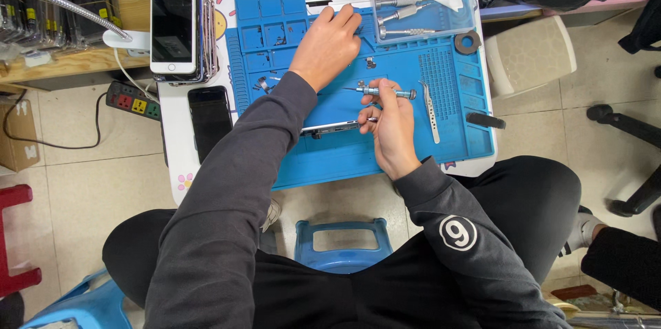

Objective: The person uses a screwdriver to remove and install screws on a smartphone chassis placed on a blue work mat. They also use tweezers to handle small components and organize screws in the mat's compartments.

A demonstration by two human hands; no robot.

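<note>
Left hand [329,45] is stretched out to the far side of the blue repair mat [454,132], palm down, fingers curled at the mat's upper tray edge — cannot tell whether they pinch anything, fingertips are hidden. Right hand [391,122] sits mid-mat, grip closed around a small precision screwdriver [385,91]; the tool lies roughly level, tip pointing toward the left hand's side. Same hand's lower fingers rest against the end of an opened phone frame [330,128], seen edge-on, lying across the mat's near half and partly covered by the left sleeve. Tweezers [431,112] lie on the mat just right of the right hand, not touching it. Clear plastic box [420,5] with more screwdrivers sits on the mat's far right corner; a dark ring-shaped part [467,42] just beside it. Small loose metal parts are scattered on the mat near the left wrist. Off the mat on the white worktop [180,163] — a black phone [210,121] face up, and beyond it a white phone [172,28] on a stack of others. Power strip [132,101] hangs at the worktop's left edge.
</note>
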